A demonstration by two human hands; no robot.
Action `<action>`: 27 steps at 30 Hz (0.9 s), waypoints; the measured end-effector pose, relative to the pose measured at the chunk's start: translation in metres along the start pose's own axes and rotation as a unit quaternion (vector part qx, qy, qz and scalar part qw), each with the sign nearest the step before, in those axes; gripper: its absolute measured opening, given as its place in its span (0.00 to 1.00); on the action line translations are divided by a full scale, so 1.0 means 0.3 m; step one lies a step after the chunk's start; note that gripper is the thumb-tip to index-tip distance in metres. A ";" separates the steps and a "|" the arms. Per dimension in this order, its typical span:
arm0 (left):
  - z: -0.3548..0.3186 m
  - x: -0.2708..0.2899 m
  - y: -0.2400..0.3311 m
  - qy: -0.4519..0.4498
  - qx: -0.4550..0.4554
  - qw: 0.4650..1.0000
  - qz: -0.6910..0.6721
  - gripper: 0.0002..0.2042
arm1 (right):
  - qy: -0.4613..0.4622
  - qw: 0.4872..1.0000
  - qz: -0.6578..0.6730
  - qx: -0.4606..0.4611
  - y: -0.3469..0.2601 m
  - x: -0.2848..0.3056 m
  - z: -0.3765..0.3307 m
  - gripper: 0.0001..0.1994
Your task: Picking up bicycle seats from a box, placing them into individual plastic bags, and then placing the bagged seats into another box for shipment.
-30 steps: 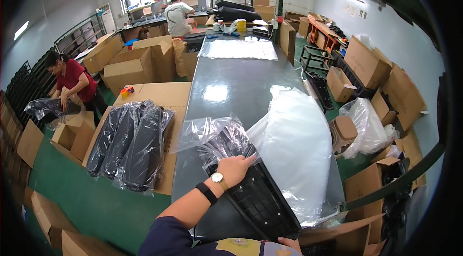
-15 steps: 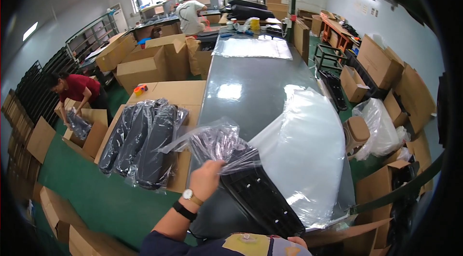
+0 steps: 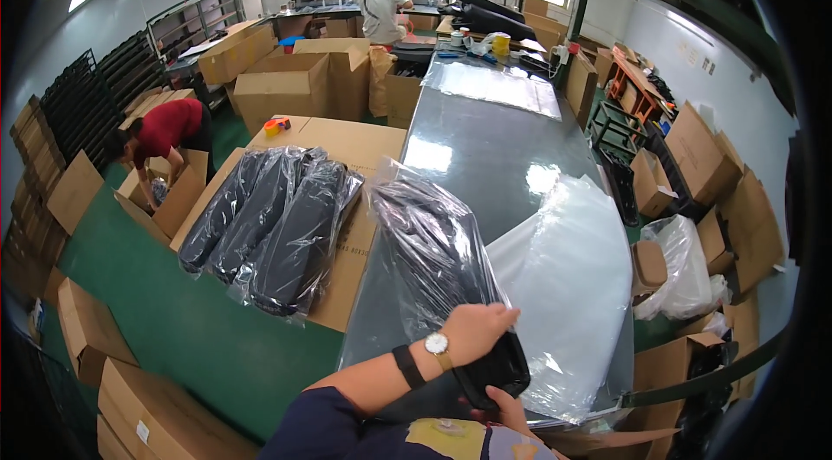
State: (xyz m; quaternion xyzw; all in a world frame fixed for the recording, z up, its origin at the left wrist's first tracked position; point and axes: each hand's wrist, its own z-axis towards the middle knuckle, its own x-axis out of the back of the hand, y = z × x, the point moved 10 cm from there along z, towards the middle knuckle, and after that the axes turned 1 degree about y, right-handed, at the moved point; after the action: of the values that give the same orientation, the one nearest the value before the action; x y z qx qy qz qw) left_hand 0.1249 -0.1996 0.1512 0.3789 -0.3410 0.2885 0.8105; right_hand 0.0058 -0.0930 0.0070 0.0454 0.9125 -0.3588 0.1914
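A long black panel [image 3: 511, 365], rounded at its corners, lies slanted on the table with most of its length inside a clear plastic bag [image 3: 429, 239]. My left hand [image 3: 477, 334], a watch and dark band on its wrist, is closed on the bag's edge near the panel's near end. Below it, my right hand [image 3: 507, 408] grips that bare near end; part of its fingers is hidden under the panel. Beside my hands, a stack of flat clear plastic bags [image 3: 568, 287] covers the table's right side.
Several bagged black panels [image 3: 295, 243] lie on cardboard [image 3: 368, 143] to the left. A grey table [image 3: 485, 143] stretches away with plastic sheets [image 3: 494, 87] farther up. Open cartons [image 3: 286, 96] stand around. A person in red [image 3: 169, 126] bends over a box; another in white [image 3: 381, 13] is at the back.
My left hand has drawn the bag toward me along the panel, covering most of it. My right hand has come into fuller view at the near end. The person in red bends lower into the box.
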 end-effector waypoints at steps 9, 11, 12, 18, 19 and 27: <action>-0.177 -0.033 0.001 -0.093 -0.005 0.996 0.011 0.14 | -0.203 0.975 -0.045 0.076 0.163 -0.211 0.282 0.11; -0.231 -0.074 -0.015 -0.109 0.001 0.994 0.008 0.14 | -0.215 0.976 -0.008 -0.020 0.297 -0.141 0.387 0.15; -0.256 -0.061 -0.010 -0.088 -0.011 0.996 -0.017 0.14 | -0.236 0.970 -0.055 -0.019 0.327 -0.145 0.398 0.15; -0.447 0.076 -0.240 -0.100 0.284 0.907 -0.294 0.29 | -0.159 0.956 -0.057 -0.241 0.336 -0.172 0.271 0.23; -0.519 0.078 -0.332 -0.024 0.345 0.872 -0.345 0.33 | -0.152 0.970 -0.050 -0.184 0.317 -0.124 0.318 0.24; -0.804 -0.296 -0.525 -0.075 0.505 0.732 -0.451 0.50 | -0.032 0.958 -0.281 -0.044 0.158 -0.164 0.403 0.11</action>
State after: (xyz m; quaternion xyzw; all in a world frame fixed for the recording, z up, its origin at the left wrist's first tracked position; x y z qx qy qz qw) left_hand 0.2666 -0.1086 -0.0989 0.8621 0.0065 -0.0101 0.5065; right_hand 0.0999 -0.1365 -0.0853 -0.2324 0.8969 -0.3587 0.1139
